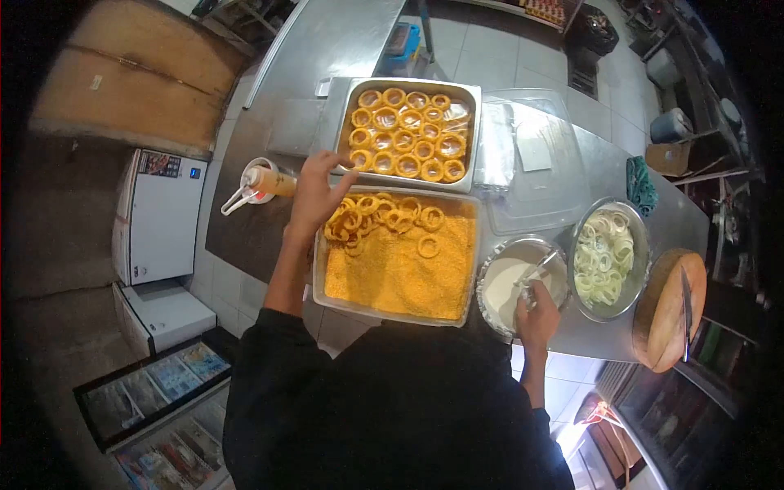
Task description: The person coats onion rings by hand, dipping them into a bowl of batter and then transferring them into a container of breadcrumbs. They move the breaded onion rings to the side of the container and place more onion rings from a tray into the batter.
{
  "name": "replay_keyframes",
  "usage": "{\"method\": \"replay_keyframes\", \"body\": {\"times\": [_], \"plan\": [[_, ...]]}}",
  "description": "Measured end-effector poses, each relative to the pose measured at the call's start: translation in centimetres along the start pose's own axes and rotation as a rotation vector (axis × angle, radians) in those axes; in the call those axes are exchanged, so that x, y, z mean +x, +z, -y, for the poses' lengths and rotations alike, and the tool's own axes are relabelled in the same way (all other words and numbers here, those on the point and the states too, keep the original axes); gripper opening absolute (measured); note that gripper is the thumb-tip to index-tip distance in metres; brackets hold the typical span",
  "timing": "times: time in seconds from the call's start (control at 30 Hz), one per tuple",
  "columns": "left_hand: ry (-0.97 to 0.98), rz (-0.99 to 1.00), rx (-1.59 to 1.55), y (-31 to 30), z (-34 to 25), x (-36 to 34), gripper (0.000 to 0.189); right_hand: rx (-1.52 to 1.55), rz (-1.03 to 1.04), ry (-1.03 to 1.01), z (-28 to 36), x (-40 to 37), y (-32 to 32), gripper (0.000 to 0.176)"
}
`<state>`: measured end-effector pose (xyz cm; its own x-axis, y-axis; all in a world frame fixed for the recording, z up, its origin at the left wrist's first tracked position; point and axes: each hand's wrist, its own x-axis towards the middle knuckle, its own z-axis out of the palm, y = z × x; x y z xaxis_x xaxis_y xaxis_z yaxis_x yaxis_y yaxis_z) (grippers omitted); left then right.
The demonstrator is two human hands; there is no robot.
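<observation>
My left hand [318,186] is over the lower left corner of a metal tray [478,135], thumb and forefinger apart right at its rim. Coated onion rings [406,140] lie in rows in that tray, on clear plastic. Just below stands a plastic tub of orange breadcrumbs [396,282], with more coated rings [384,214] heaped along its far side. My right hand [537,314] is closed on a shiny metal utensil [535,269] that dips into a bowl of pale batter [502,282]; its exact kind I cannot tell.
Right of the batter, a metal bowl [643,269] holds sliced raw onion rings [604,257]. A knife [686,306] lies on a round wooden board [663,314] at the right end. A clear plastic lid [543,196] lies behind. A sauce bottle [273,181] leans in a white container at left.
</observation>
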<state>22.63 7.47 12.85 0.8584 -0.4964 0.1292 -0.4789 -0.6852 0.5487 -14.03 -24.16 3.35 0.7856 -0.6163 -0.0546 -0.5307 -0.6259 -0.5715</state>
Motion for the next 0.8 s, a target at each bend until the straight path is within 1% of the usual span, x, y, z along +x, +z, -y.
{"method": "replay_keyframes", "body": {"times": [0.03,0.13,0.17,0.2,0.27,0.3,0.37,0.5,0.57,0.6,0.67,0.73,0.77,0.8], "plan": [[0.002,0.020,0.090,-0.4,0.3,-1.4,0.028,0.000,0.008,-0.008,0.3,0.0,-0.1,0.035],[-0.018,-0.008,0.048,0.4,1.9,-5.6,0.031,-0.023,0.031,0.027,0.6,0.1,-0.3,0.036],[-0.124,0.043,0.081,0.6,1.8,-6.7,0.030,-0.011,0.027,0.027,0.3,0.1,-0.2,0.036],[-0.131,0.040,0.080,1.0,1.9,-7.6,0.030,0.002,0.021,0.028,0.3,0.1,-0.2,0.037],[-0.110,-0.052,0.162,2.1,2.6,-9.4,0.026,-0.016,0.032,0.032,0.4,0.0,-0.2,0.037],[-0.113,-0.052,0.161,2.4,2.5,-10.0,0.026,-0.031,0.036,0.040,0.5,0.1,-0.3,0.038],[-0.089,-0.101,0.196,3.2,2.1,-11.2,0.024,-0.018,0.039,0.038,0.4,0.0,-0.3,0.038],[-0.075,-0.092,0.257,5.6,1.2,-12.6,0.027,-0.016,0.026,0.024,0.7,0.0,-0.4,0.037],[-0.021,-0.215,0.362,7.4,1.2,-13.3,0.029,-0.018,0.036,0.029,0.3,0.0,-0.2,0.036],[-0.010,-0.216,0.354,8.0,0.8,-13.5,0.029,-0.016,0.051,0.032,0.3,0.0,-0.3,0.036],[-0.011,-0.213,0.426,8.9,0.1,-14.0,0.029,-0.009,0.034,0.027,0.3,0.0,-0.4,0.035],[-0.031,-0.236,0.485,10.6,0.6,-14.7,0.028,-0.002,0.024,0.015,0.5,0.0,-0.4,0.034],[-0.053,-0.258,0.544,11.5,1.1,-14.9,0.028,-0.007,0.042,0.031,0.5,0.0,-0.4,0.034],[-0.046,-0.260,0.540,12.0,1.3,-15.0,0.028,-0.013,0.058,0.047,0.6,0.0,-0.5,0.033]]}}
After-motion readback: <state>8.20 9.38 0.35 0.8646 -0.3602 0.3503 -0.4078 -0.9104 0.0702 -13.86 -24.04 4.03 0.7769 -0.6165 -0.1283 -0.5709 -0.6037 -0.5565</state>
